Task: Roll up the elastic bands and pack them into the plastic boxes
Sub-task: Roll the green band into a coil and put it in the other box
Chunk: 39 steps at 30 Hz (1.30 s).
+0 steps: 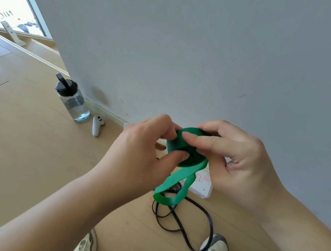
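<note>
- Green elastic band, mostly wound into a flat coil; held in mid-air btwn both hands, above the wooden floor near its wall-side edge; not in any box yet
- left hand pinches the coil, thumb pressed on its near face, fingers curled behind; prob. clamping the turns so they don't spring loose
- right hand is closed on it too, forefinger laid along the outer turn, other fingers curled round the far side; looks placed to feed & tension the next wrap; thumb hidden, so can't tell how it bears
- unwound tail hangs below the coil as a short loop; left free, I'd say, so it feeds w/o twisting; only a few turns left by my judgement
- white box on the floor under the hands, close to the wall; mostly hidden; poss. kept near so a finished coil goes straight in; can't tell if it's plastic or open
- thin black band lies slack in loops on the floor btwn that box and the shoes; within reach, prob. next to roll
- water bottle & white controller sit by the floor's wall-side edge, well apart to the left, out of the work
- risk: ease either pinch & the coil unwinds
</note>
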Motion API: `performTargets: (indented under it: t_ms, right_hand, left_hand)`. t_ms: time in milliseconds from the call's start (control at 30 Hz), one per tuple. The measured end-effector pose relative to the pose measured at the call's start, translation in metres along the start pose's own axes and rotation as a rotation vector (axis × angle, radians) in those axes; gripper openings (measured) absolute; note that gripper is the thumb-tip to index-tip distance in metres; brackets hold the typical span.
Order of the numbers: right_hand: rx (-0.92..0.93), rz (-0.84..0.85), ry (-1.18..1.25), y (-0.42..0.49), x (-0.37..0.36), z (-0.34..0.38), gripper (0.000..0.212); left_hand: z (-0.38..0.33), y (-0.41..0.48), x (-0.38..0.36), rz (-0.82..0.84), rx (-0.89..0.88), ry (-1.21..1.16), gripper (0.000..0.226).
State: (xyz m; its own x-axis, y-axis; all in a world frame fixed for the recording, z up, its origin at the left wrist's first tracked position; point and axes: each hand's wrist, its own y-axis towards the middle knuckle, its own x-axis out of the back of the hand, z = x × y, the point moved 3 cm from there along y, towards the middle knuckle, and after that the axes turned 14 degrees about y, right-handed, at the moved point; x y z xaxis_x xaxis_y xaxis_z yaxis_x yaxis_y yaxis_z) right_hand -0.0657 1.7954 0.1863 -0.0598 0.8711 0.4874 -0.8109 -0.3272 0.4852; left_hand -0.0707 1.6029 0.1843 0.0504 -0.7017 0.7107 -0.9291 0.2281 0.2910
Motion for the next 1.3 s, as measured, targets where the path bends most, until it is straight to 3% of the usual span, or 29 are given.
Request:
performTargets:
  t_ms: [100, 200, 400, 500, 567, 633, 800, 967, 1133, 1200, 1300]
  right_hand:
    - [-0.022, -0.102, 0.015, -0.002, 0.002, 0.004, 0.029]
    - [-0.145, -0.208, 0.230, 0.000, 0.008, 0.001, 0.029]
    - [-0.160, -0.124, 0.330, -0.001, 0.003, -0.007, 0.049]
    - [-0.152, -0.130, 0.302, -0.003, 0.002, -0.005, 0.047]
    - [-0.129, -0.102, 0.240, -0.003, 0.001, -0.002, 0.046]
    - [-0.094, -0.058, 0.193, -0.002, 0.001, 0.002, 0.047]
    - [-0.027, -0.027, 0.070, 0.000, 0.001, 0.005, 0.054]
    - [-0.292, -0.264, 0.406, 0.000, 0.008, -0.003, 0.028]
    - [-0.272, -0.226, 0.547, 0.005, 0.005, -0.001, 0.034]
    - [-0.250, -0.224, 0.489, 0.004, 0.008, -0.001, 0.033]
    - [-0.186, -0.101, 0.278, 0.002, 0.008, 0.001, 0.041]
  left_hand:
    - [0.005, 0.001, -0.002, 0.039, 0.118, -0.085, 0.031]
    - [0.005, 0.002, 0.000, 0.016, 0.167, -0.240, 0.036]
    - [0.005, 0.003, 0.004, -0.027, 0.166, -0.576, 0.045]
    - [0.003, -0.001, -0.006, 0.042, 0.153, -0.484, 0.038]
    - [0.003, -0.001, -0.006, -0.026, 0.075, -0.225, 0.025]
    - [0.002, 0.000, -0.003, -0.106, -0.004, -0.052, 0.024]
    - [-0.001, -0.003, -0.005, 0.049, 0.036, -0.114, 0.045]
    - [0.004, 0.001, -0.002, 0.049, 0.158, -0.422, 0.041]
    - [0.002, 0.000, -0.002, -0.042, 0.166, -0.611, 0.044]
    - [0.002, -0.001, -0.008, -0.005, 0.184, -0.604, 0.038]
    - [0.001, -0.001, -0.008, 0.014, 0.081, -0.319, 0.015]
